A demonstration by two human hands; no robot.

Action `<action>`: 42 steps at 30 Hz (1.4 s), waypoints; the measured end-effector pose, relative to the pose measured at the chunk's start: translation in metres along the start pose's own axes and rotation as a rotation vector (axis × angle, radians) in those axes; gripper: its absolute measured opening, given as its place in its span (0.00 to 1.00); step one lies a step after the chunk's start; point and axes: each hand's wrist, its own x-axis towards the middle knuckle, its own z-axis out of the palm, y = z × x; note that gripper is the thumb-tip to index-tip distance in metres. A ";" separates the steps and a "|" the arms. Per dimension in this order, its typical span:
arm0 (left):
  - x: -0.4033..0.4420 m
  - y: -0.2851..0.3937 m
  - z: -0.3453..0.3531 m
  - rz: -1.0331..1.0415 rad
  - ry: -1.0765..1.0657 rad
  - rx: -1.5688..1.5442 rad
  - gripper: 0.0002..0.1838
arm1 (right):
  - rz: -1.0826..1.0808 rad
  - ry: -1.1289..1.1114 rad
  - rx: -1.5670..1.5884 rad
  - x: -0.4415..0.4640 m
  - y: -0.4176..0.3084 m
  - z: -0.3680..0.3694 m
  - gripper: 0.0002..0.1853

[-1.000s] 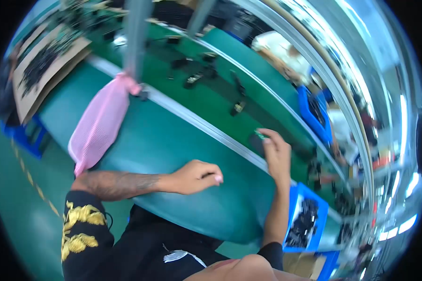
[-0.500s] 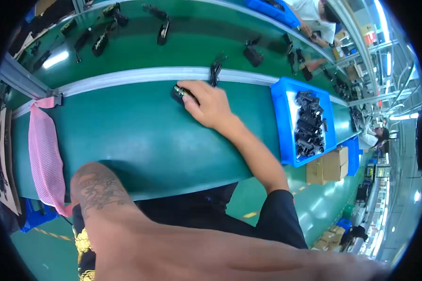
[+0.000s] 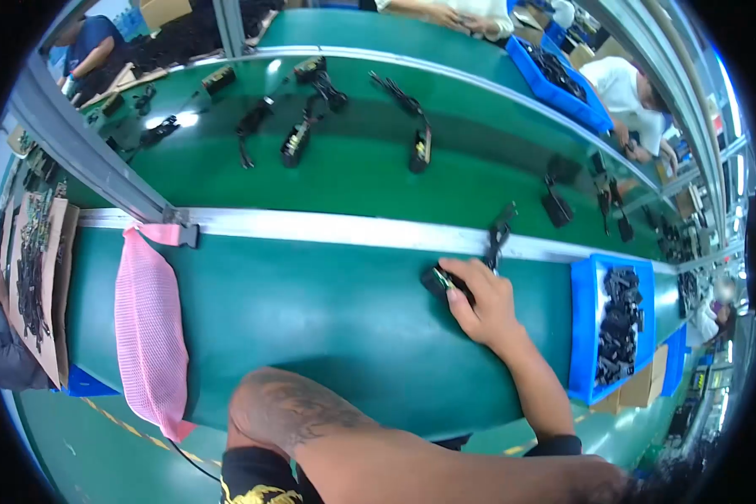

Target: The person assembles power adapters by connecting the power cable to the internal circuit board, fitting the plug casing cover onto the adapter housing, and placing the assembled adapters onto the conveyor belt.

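Observation:
My right hand [image 3: 483, 307] is closed around a small black power adapter [image 3: 433, 281] at the far edge of the green work surface [image 3: 311, 311]. Its thumb presses on the side, where a bit of green and metal shows inside the case. Just beyond the fingers, a coiled black cable [image 3: 497, 237] lies over the pale rail. A bare tattooed limb [image 3: 311, 412] crosses the foreground. I cannot make out my left hand anywhere.
A blue tray [image 3: 581, 328] of small black parts stands at right. A pink mesh strip [image 3: 151, 328] hangs at left, near a cardboard box [image 3: 63, 277] of boards. Beyond the rail, several adapters [image 3: 420, 151] lie on the green belt [image 3: 344, 176]. Co-workers [image 3: 626, 92] sit across.
The view has shifted, so the table, tray and strip appear farther right and lower. My right hand stays on the adapter. More of the far side shows.

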 end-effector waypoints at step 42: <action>0.006 0.008 0.017 -0.101 -0.172 -0.113 0.27 | 0.100 -0.021 0.050 -0.014 0.000 0.000 0.35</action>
